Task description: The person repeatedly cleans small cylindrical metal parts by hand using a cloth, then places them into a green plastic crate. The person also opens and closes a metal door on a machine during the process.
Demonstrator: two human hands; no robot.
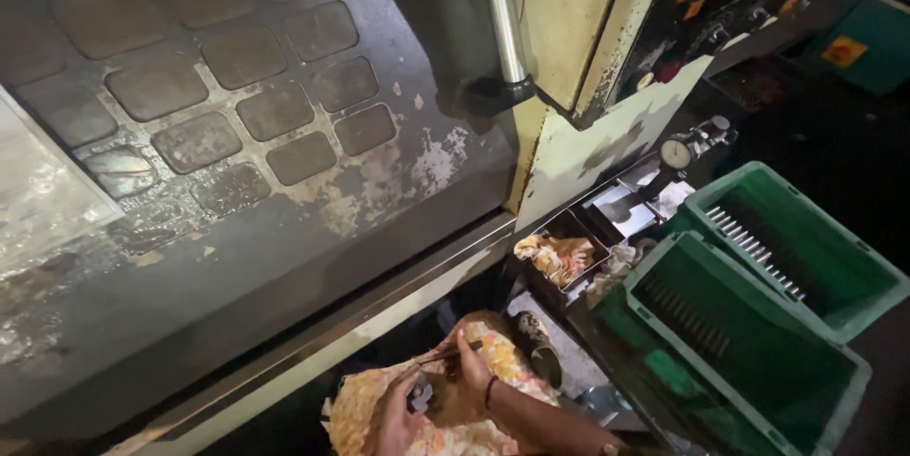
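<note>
At 9–10 o'clock, the big dark machine door point(237, 134) w/ worn square pads fills the left half; its lower rail edge point(313, 342) slants from 8 o'clock up toward centre. Vertical steel handle bar point(500, 15) at 12 o'clock.

Down at 6 o'clock: left hand point(398, 415) curled round a small grey metal part point(420, 397), fingers closed on it. Right hand point(471, 369) just beside, at 1 o'clock of the left, pinching a thin rod-like tool point(438, 357) that points at the part. Both sit over a patterned yellow-orange cloth point(365, 409). Tight spot — rail edge just left, crates just right, dark gap behind.

Centre-right, small black tray point(540, 271) holding a crumpled rag. At 2 o'clock, a dial gauge point(676, 154). At 3–5 o'clock, two green crates: near crate point(664, 257) and far crate point(815, 219), each w/ a row of slim metal pins inside, rims nearly touching.
</note>
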